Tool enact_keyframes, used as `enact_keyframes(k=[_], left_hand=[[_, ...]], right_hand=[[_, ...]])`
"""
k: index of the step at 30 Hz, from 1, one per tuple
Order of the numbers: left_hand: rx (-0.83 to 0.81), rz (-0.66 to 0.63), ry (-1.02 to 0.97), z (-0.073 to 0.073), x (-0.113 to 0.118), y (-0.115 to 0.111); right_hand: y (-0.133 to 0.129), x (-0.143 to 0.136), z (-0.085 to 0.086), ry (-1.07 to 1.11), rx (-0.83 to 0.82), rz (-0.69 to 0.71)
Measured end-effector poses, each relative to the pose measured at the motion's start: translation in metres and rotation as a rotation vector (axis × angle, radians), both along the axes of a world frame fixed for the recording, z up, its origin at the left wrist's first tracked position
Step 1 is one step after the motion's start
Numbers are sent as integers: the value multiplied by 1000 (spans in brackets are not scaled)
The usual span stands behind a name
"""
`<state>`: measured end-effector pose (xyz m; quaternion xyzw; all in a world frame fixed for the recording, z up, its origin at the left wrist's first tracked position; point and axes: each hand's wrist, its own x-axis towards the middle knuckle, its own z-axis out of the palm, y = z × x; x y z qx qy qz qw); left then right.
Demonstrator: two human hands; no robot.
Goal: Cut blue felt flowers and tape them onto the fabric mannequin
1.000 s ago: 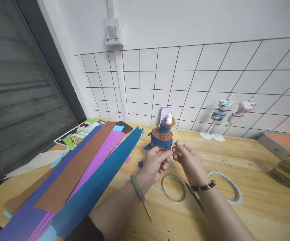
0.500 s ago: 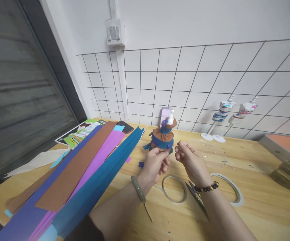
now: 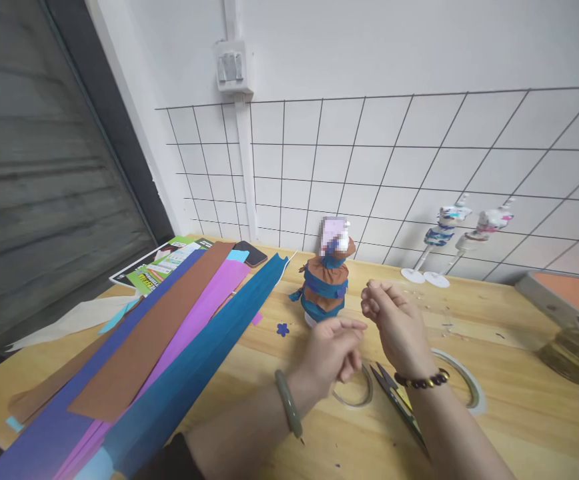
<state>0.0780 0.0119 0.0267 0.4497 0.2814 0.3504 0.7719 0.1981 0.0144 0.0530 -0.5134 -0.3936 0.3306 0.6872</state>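
A doll-like figure (image 3: 325,287) dressed in brown and teal crepe paper stands upright near the wall; its upper part is pixelated. In front of its base is my left hand (image 3: 337,350), index finger stretched out, the others loosely bent, with nothing seen in it. My right hand (image 3: 394,323) is raised to the right of the figure, thumb and fingertips pinched together; anything between them is too small to make out. A small purple paper flower (image 3: 283,330) lies left of the figure. Below my hands are a thin tape roll (image 3: 364,399) and dark scissors (image 3: 394,400), partly covered.
Long crepe paper strips (image 3: 144,333) fill the table's left side, with a phone (image 3: 250,254) and printed leaflets (image 3: 152,273) behind. A wider tape roll (image 3: 477,393) lies by my right wrist. Two white figures on stands (image 3: 442,230) are at the back right, near a grey-orange box (image 3: 569,300).
My left hand has moved down and right from the figure's base, and its index finger has straightened. My right hand has shifted slightly right, still pinched. More of the figure's lower part shows.
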Motion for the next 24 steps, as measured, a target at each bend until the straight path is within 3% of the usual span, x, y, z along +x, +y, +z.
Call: enact_keyframes(k=[4,7,10,14,18,24], left_hand=[[88,-120,109,-2,-1,-15],[234,-108,206,-4,-12,-15],[388,-70,312,-9,-26,-9],[598,-125,365,-10,-38,-5],[718,-167,379,-7,-41,-7],[768,-147,395,-7,-41,-8]], right_hand=[[-3,6,10,-102,39,-126],[3,4,32,-194,60,-189],[13,-4,63,-480,99,-168],[27,-13,94,-722,101,-52],[32,-17,103,-765,66,21],[30,-23,105,-713,-6,-24]])
